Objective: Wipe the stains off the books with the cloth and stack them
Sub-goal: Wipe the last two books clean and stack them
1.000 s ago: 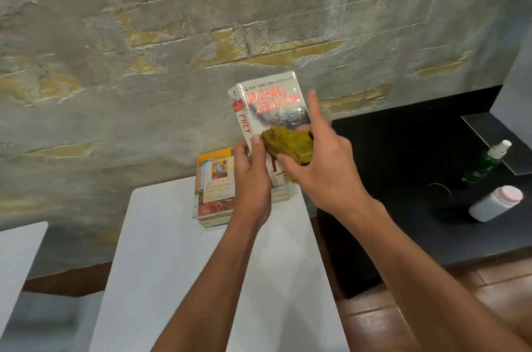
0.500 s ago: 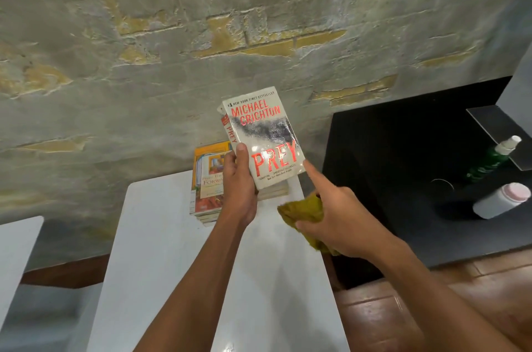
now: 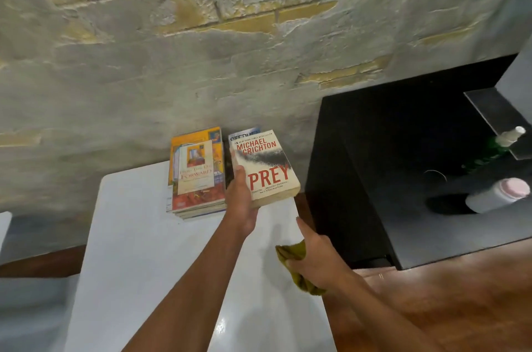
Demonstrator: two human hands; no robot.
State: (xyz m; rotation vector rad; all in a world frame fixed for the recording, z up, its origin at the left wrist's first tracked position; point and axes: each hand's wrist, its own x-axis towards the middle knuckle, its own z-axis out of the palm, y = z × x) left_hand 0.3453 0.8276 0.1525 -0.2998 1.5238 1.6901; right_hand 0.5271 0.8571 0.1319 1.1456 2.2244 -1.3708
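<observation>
The left hand (image 3: 241, 202) is gripping the Prey paperback (image 3: 266, 169) just right of the orange-covered stack (image 3: 197, 171) — stacking, I'd judge. The right hand (image 3: 313, 255) is bunching the green cloth (image 3: 299, 271) nearer the person (wiping apparently over). Next: lowering it squarely onto a pile.

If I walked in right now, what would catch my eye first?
Probably the paperback titled PREY, white with big red letters, which the left hand holds up over the far end of the white table. Just left of it a stack of books with an orange cover on top lies against the rough grey wall. Nearer you, the right hand grips a crumpled olive-green cloth at the table's right edge.
</observation>
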